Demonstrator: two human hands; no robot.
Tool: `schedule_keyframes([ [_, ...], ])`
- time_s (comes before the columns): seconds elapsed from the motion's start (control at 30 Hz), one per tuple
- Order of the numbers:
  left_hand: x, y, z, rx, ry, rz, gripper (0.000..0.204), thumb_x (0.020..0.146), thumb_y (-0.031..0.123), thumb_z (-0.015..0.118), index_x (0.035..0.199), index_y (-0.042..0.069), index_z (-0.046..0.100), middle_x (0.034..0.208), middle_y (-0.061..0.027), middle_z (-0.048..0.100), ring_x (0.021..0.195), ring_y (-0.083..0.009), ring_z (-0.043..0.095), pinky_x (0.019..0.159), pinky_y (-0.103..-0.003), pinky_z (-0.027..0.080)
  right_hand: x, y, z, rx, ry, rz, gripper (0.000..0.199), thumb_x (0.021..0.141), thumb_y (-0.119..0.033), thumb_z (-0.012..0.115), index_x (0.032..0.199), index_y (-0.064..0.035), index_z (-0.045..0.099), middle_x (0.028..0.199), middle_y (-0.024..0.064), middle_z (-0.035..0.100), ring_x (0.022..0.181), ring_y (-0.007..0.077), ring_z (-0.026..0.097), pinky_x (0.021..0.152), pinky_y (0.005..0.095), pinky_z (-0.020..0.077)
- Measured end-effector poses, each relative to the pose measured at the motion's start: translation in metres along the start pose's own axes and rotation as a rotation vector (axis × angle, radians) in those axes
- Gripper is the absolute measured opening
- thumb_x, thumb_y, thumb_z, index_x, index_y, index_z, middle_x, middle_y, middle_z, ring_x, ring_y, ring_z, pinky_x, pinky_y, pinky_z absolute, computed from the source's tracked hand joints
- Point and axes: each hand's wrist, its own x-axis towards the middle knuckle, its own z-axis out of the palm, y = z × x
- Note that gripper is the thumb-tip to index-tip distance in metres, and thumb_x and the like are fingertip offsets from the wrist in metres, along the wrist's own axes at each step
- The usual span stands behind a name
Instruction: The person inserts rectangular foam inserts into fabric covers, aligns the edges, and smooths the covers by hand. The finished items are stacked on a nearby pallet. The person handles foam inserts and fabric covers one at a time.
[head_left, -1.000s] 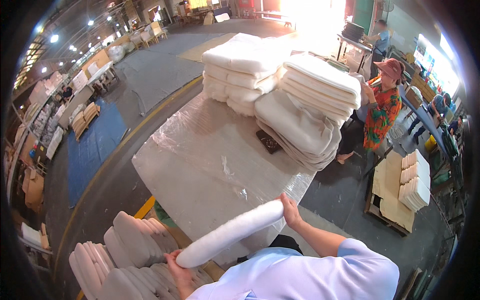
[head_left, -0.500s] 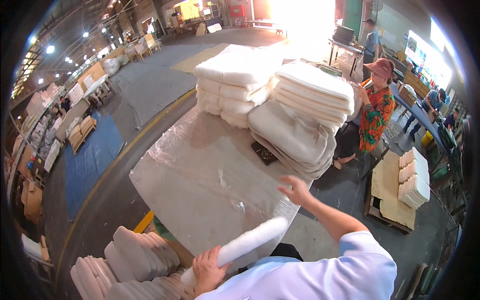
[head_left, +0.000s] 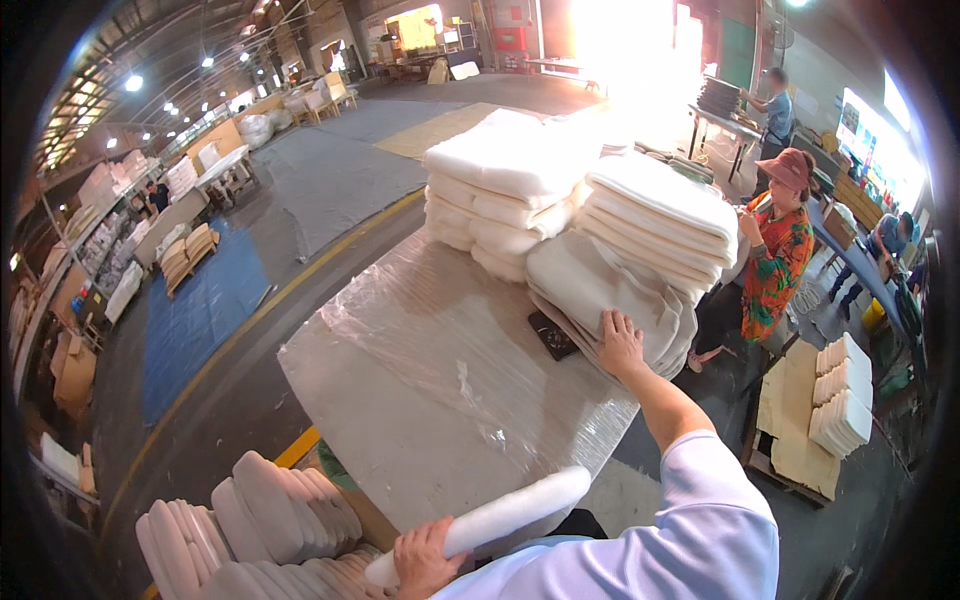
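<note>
My left hand (head_left: pixel 425 558) grips a thick white cushion pad (head_left: pixel 525 503), seen edge-on at the near edge of the plastic-wrapped table (head_left: pixel 400 390). Its fingers are closed over the pad's left part. Stretched forward, my right hand (head_left: pixel 622 342) lies with fingers spread on the near end of a pile of grey-beige fabric covers (head_left: pixel 590 265). Beside that pile, a small dark flat object (head_left: pixel 552 336) with a light pattern rests on the table. Folded white padding (head_left: pixel 500 160) and a cream padding stack (head_left: pixel 665 215) stand behind the covers.
Several beige cushion pads (head_left: pixel 265 510) are stacked at my lower left. Beyond the table's right side stands a person in a patterned shirt (head_left: pixel 778 260). A pallet (head_left: pixel 795 420) bearing white cushion pads (head_left: pixel 842 395) is at the right. Blue sheeting (head_left: pixel 205 320) covers floor at the left.
My right hand has reached forward from above the table's near right side onto the fabric covers. My left hand keeps hold of the cushion pad. The whole view has shifted slightly.
</note>
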Motion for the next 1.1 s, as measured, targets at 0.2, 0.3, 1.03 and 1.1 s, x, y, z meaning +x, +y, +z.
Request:
schedule_keyframes([
  [0.2, -0.009, 0.001, -0.006, 0.008, -0.08, -0.098, 0.058, 0.076, 0.045, 0.083, 0.124, 0.015, 0.068, 0.113, -0.0104, 0.072, 0.098, -0.0345, 0.067, 0.088, -0.051, 0.048, 0.022, -0.003, 0.008, 0.062, -0.049, -0.038, 0.059, 0.103, -0.024, 0.053, 0.158, -0.011, 0.039, 0.163, 0.0148, 0.041, 0.15, 0.0386, 0.038, 0.119, 0.0616, 0.0332],
  [0.3, -0.003, 0.002, 0.005, -0.089, -0.118, -0.052, 0.072, 0.066, 0.042, 0.091, 0.13, 0.018, 0.067, 0.111, -0.005, 0.072, 0.102, -0.0284, 0.067, 0.092, -0.045, 0.046, 0.046, 0.05, -0.052, 0.087, 0.169, -0.008, 0.05, 0.105, -0.026, 0.05, 0.152, -0.0113, 0.049, 0.151, 0.0186, 0.056, 0.137, 0.0384, 0.054, 0.113, 0.0551, 0.0431],
  [1.03, 0.019, -0.051, -0.027, -0.96, 0.433, -0.46, 0.062, 0.092, 0.021, 0.082, 0.144, 0.0, 0.056, 0.128, -0.0138, 0.07, 0.118, -0.0201, 0.064, 0.104, -0.035, 0.049, -0.055, -0.165, -0.263, 0.697, -0.706, -0.791, 0.032, 0.096, -0.012, 0.067, 0.124, 0.0031, 0.07, 0.106, 0.015, 0.075, 0.102, 0.0182, 0.068, 0.093, 0.0341, 0.0528],
  [1.1, 0.03, -0.051, -0.053, -1.196, 0.39, -0.508, 0.032, 0.097, 0.012, 0.075, 0.127, 0.003, 0.07, 0.11, -0.001, 0.073, 0.102, -0.0087, 0.062, 0.092, -0.027, 0.05, -0.05, -0.144, -0.24, 0.709, -0.766, -0.681, 0.035, 0.092, -0.006, 0.071, 0.126, 0.0031, 0.069, 0.109, 0.0125, 0.075, 0.104, 0.0153, 0.066, 0.092, 0.0339, 0.0537],
])
